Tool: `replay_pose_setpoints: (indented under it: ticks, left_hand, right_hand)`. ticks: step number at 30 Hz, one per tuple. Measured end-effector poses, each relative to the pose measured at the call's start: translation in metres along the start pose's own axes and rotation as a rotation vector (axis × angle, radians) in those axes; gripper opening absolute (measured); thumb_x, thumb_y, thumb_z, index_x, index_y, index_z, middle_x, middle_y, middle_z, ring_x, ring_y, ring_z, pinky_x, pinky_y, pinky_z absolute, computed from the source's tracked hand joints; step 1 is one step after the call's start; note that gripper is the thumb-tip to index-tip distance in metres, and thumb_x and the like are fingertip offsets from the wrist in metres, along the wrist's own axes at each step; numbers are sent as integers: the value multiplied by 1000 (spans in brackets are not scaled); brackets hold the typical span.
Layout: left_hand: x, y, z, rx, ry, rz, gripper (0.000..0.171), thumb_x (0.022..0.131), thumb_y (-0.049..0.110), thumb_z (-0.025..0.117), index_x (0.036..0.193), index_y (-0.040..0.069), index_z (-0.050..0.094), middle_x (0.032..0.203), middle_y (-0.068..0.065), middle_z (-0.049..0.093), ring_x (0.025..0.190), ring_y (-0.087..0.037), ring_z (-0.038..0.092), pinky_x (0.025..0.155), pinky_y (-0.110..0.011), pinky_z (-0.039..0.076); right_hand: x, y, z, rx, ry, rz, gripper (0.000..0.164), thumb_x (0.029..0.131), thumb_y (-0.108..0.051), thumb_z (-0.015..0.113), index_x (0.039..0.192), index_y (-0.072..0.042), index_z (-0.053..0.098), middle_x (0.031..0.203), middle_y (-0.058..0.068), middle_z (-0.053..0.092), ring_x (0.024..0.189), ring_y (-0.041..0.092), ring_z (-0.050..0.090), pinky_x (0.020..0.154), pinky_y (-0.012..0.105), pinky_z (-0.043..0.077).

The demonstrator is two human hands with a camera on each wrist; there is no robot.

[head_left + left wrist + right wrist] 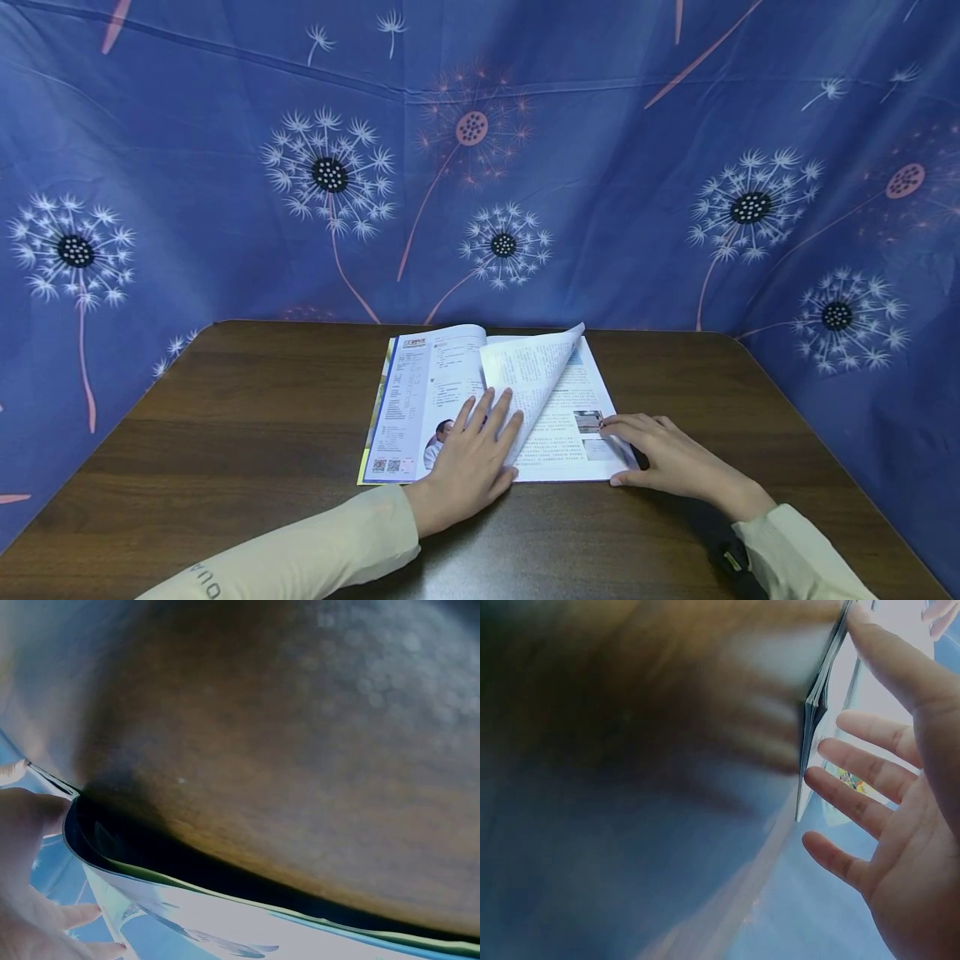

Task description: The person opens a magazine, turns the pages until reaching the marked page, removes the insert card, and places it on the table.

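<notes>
- Mag (pixel 442 375) lies spread on the brown wood counter (pixel 277 433), near its far edge, approx. centre.
- One pg (pixel 528 367) is lifted & curled over to the L, its top corner sticking up.
- My L grip (pixel 471 465): fingers spread apart, resting across the mag's middle, tips at the curled pg.
- Pic of a person on the L pg, just beside those fingers.
- My R grip (pixel 667 457): at the mag's lower R corner, thumb & fingers apart, thumb tip at the edge; small photo (pixel 588 422) by the fingertips.
- Pale sleeves on both arms, lettering on L.
- Blue dandelion cloth (pixel 585 167) behind.
</notes>
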State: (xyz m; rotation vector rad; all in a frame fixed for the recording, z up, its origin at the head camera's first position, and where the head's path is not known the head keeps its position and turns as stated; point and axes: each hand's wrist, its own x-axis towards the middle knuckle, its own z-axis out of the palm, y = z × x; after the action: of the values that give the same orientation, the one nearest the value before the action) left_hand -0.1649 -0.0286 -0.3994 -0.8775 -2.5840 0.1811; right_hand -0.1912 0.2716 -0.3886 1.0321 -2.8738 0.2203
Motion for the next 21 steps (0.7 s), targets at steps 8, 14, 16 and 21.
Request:
replay_pose_setpoints:
  ticks: [8,14,16,21]
  left_hand:
    - [1,0,2,-12,10,-16,72,82,47,57,141,14,32,146,-18,28,132,-38,31,107,-49,26]
    - [2,-1,2,-29,4,-21,69,81,44,57,140,17,34,147,-19,25,133,-38,29,107,-49,26]
    - [2,-1,3,-40,2,-20,67,81,43,57,139,17,36,148,-18,25,133,-38,28,106,-49,27]
    - [1,-2,4,-86,30,-21,59,80,38,58,133,16,44,147,-18,27,132,-39,29,105,-50,28]
  right_hand:
    - [1,-1,-1,13,-32,26,61,72,-48,70,121,-14,57,125,5,56,114,26,52,86,47,41]
    - [2,-1,-2,27,-55,47,58,72,-44,71,120,-14,58,125,5,56,114,26,52,87,47,41]
    - [1,-1,-3,27,-52,41,58,72,-44,71,119,-13,59,124,6,57,113,27,52,86,48,41]
    - [1,0,-3,33,-45,33,55,73,-44,71,118,-14,59,123,7,57,113,28,53,86,49,41]
